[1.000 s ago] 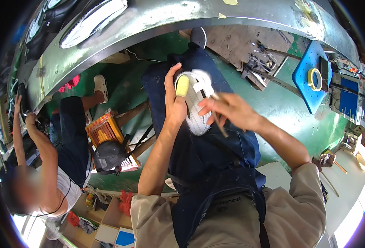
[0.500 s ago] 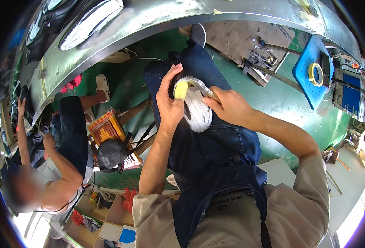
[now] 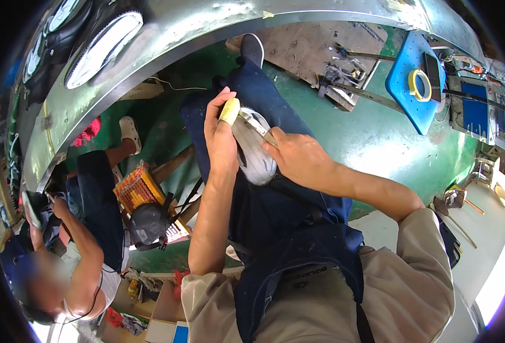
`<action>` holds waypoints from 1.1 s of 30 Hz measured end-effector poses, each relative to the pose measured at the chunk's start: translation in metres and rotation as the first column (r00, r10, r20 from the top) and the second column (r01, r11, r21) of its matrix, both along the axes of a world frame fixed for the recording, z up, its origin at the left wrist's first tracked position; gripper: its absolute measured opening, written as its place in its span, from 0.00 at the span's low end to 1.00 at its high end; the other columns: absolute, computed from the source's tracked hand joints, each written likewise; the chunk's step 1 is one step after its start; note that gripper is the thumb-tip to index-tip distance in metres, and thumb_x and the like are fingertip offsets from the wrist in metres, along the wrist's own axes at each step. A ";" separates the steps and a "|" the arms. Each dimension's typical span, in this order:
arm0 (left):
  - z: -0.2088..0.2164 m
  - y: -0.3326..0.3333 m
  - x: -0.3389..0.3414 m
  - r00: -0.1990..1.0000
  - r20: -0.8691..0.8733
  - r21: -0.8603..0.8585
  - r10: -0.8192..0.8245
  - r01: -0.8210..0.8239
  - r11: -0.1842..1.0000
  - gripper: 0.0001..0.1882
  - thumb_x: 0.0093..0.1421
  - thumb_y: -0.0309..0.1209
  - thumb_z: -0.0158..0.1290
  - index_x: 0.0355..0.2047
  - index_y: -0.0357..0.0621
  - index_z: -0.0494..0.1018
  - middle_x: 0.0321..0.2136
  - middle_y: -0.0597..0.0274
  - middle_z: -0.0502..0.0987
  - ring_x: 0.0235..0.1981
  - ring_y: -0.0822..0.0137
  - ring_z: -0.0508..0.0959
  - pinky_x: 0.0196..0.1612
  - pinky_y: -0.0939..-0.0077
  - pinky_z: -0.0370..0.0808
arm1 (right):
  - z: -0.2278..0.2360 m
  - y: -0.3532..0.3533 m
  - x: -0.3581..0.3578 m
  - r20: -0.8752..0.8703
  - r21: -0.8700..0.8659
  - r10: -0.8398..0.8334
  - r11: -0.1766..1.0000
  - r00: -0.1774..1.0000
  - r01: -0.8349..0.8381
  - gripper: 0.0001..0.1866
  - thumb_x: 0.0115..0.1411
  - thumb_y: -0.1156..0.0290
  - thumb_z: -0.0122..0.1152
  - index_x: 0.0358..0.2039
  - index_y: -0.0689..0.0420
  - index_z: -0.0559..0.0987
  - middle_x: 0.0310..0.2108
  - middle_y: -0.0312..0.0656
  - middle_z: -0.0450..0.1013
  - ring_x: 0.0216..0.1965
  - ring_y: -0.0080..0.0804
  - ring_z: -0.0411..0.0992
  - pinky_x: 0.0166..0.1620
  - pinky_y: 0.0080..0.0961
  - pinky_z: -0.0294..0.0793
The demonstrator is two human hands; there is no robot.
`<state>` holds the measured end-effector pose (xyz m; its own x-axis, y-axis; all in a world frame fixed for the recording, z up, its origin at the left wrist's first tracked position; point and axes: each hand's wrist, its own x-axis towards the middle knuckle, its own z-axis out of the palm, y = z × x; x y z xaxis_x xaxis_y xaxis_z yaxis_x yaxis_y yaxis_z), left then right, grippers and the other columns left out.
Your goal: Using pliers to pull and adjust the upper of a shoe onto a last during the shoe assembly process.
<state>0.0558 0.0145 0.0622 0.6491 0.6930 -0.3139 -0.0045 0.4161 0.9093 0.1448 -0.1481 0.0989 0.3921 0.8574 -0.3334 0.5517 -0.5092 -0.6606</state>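
On my dark blue apron lies a shoe [image 3: 257, 156], its whitish underside turned up and a frayed white edge along its far rim. My left hand [image 3: 221, 143] grips the shoe's left side; yellow wrapping [image 3: 229, 111] covers the thumb, which lies by the far rim. My right hand [image 3: 298, 155] is closed around a slim tool [image 3: 270, 138] with a light-coloured handle, held against the shoe's right edge. Fingers hide much of the tool, so its exact kind is unclear. Most of the shoe's upper is out of sight.
A metal worktop [image 3: 166, 43] curves across the far side, bearing black shoes with white undersides [image 3: 105, 50]. At left, a seated co-worker [image 3: 86, 251] handles a shoe beside an orange beaded seat [image 3: 141, 191]. A blue board [image 3: 404, 86] holds a yellow tape roll [image 3: 419, 86].
My view has shifted, moving the scene leftward. My left thumb stands higher at the shoe's far rim, and the right hand has stayed at its right edge. The co-worker's arm has lowered, bringing a shoe.
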 end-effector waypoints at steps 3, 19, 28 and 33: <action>-0.015 0.008 -0.006 0.996 0.003 0.264 -0.088 0.084 0.961 0.25 0.59 0.16 0.41 0.56 0.39 0.72 0.65 0.51 0.67 0.69 0.58 0.63 0.72 0.67 0.55 | 0.020 -0.010 0.004 -0.015 0.134 0.009 0.991 1.000 -0.007 0.15 0.70 0.61 0.56 0.42 0.62 0.70 0.28 0.55 0.78 0.31 0.59 0.78 0.35 0.51 0.76; -0.025 -0.005 -0.038 0.992 -0.114 0.489 -0.055 0.104 0.866 0.32 0.67 0.24 0.52 0.70 0.36 0.60 0.68 0.48 0.65 0.67 0.57 0.68 0.69 0.67 0.61 | 0.023 -0.003 0.045 -0.204 0.006 0.093 0.996 0.974 -0.093 0.10 0.72 0.65 0.52 0.39 0.59 0.70 0.28 0.48 0.78 0.33 0.51 0.79 0.36 0.45 0.76; -0.001 0.028 -0.033 0.873 -0.294 0.569 -0.389 0.487 0.663 0.43 0.56 0.12 0.53 0.72 0.52 0.60 0.72 0.50 0.59 0.73 0.53 0.60 0.72 0.66 0.59 | 0.027 0.004 0.026 0.355 -0.074 0.740 0.631 0.571 -0.772 0.06 0.58 0.75 0.58 0.36 0.60 0.74 0.31 0.43 0.75 0.35 0.39 0.78 0.34 0.34 0.77; 0.021 0.010 -0.022 0.871 -0.412 0.606 -0.268 0.481 0.634 0.46 0.48 0.11 0.52 0.70 0.51 0.63 0.70 0.53 0.64 0.71 0.54 0.64 0.70 0.66 0.62 | 0.055 0.011 0.017 0.386 -0.281 0.696 0.714 0.605 -0.642 0.08 0.54 0.76 0.61 0.35 0.62 0.74 0.27 0.48 0.76 0.31 0.42 0.79 0.33 0.33 0.78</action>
